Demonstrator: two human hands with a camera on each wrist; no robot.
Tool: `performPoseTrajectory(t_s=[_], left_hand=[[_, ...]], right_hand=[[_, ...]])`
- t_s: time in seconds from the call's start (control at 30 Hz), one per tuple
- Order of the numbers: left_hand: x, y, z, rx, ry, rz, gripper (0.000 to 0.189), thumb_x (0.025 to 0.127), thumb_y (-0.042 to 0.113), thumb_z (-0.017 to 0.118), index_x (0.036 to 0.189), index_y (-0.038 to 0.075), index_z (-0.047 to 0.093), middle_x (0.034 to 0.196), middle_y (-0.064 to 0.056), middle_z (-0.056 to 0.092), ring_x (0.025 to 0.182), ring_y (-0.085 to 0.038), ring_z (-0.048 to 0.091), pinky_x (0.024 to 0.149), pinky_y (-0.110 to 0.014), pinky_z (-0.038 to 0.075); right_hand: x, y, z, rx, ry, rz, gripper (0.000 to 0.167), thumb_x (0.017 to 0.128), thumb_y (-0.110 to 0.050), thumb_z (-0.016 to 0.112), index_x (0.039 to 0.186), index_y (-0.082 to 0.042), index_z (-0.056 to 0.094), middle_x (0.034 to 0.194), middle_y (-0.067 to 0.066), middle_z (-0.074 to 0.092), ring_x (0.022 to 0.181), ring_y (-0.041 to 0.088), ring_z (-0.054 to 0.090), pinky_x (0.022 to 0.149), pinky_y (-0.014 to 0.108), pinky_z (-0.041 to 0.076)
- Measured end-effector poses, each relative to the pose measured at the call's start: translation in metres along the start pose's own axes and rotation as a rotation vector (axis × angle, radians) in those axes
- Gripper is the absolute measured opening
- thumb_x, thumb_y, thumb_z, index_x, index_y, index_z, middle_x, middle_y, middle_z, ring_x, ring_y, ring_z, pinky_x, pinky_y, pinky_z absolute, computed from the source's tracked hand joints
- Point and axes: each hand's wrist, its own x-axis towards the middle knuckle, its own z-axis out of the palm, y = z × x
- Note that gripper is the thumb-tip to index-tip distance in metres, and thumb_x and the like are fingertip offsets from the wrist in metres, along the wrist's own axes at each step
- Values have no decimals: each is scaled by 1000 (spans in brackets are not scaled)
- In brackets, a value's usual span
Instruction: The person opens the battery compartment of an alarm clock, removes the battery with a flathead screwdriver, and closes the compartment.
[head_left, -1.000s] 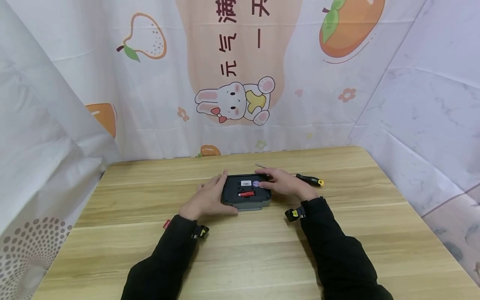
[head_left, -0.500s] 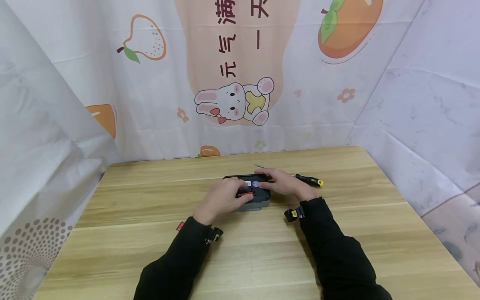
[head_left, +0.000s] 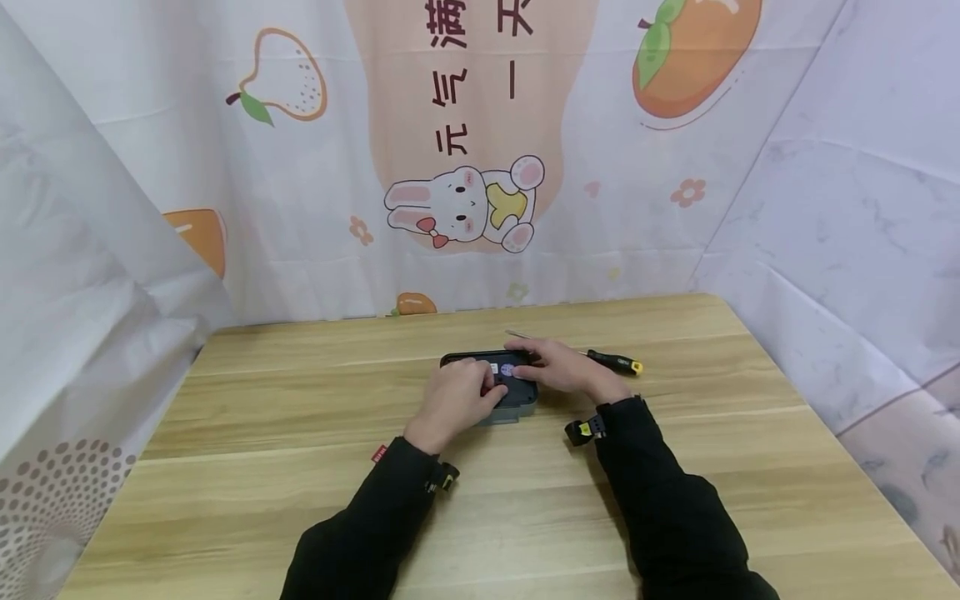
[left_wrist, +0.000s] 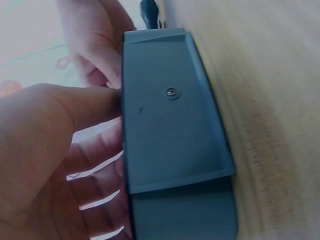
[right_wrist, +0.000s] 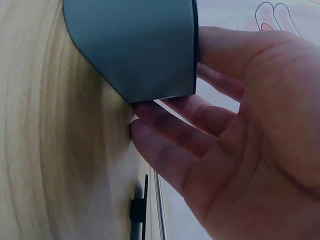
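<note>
A dark grey plastic device (head_left: 517,393) lies on the table, its black underside with two labels facing up. In the head view my right hand (head_left: 558,365) grips its right end, thumb over the top face; the right wrist view has the fingers reaching around the device's (right_wrist: 135,45) far side. Over the left half of the underside is my left hand (head_left: 457,394), fingers bent down and thumb at the recess where the red battery sat. That battery is hidden now, and I cannot tell whether the fingers pinch it. A screw (left_wrist: 172,93) sits in the device's side.
Behind the right hand lies a screwdriver (head_left: 615,362) with a black and yellow handle, its metal shaft partly hidden. A small black piece (right_wrist: 139,210) lies beside a thin metal rod in the right wrist view. A printed curtain (head_left: 300,208) hangs behind the wooden table (head_left: 262,467).
My left hand has moved right from the device's left side onto its underside, its fingers bending over the red battery, which has gone out of sight. The right hand stays on the right end.
</note>
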Motion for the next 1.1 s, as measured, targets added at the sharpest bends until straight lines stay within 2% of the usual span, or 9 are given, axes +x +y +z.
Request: performPoseTrajectory(t_s=[0.23, 0.37, 0.5, 0.73, 0.97, 1.1], left_hand=[[0, 3, 6, 34, 26, -53, 33, 90, 40, 78, 71, 19, 60, 68, 6, 53, 60, -10, 50, 52, -26, 38], [0, 4, 8, 57, 48, -63, 36, 89, 44, 78, 70, 20, 59, 67, 6, 51, 58, -11, 49, 50, -26, 37], [1, 3, 10, 58, 72, -62, 36, 90, 40, 77, 70, 19, 57, 65, 6, 49, 58, -11, 50, 50, -26, 37], [2, 3, 11, 52, 87, -77, 29, 90, 36, 77, 75, 16, 63, 65, 6, 52, 60, -11, 52, 51, -26, 38], [2, 4, 13, 71, 109, -75, 27, 89, 35, 75, 75, 15, 63, 65, 5, 52, 56, -10, 50, 47, -24, 36], [3, 4, 14, 68, 115, -75, 26, 89, 33, 74, 74, 15, 62, 64, 6, 50, 54, -10, 48, 45, -24, 33]], right_hand=[[1, 0, -1, 12, -5, -9, 52, 105, -23, 58, 153, -7, 45, 150, 16, 48, 129, 33, 52, 103, 49, 44], [1, 0, -1, 12, -3, -1, 52, 105, -23, 59, 153, -9, 45, 150, 16, 48, 128, 32, 53, 103, 49, 44], [2, 0, 0, 14, -3, 3, 52, 105, -23, 59, 153, -9, 45, 150, 15, 48, 130, 32, 52, 104, 49, 43], [3, 0, -1, 22, -8, 5, 52, 105, -22, 59, 153, -9, 45, 150, 15, 48, 130, 33, 52, 104, 49, 43], [3, 1, 0, 18, -7, 12, 52, 105, -22, 59, 153, -9, 46, 144, 15, 53, 115, 28, 57, 95, 43, 46], [3, 1, 0, 20, -6, 12, 51, 105, -22, 59, 153, -9, 46, 141, 15, 54, 112, 27, 57, 94, 42, 45]])
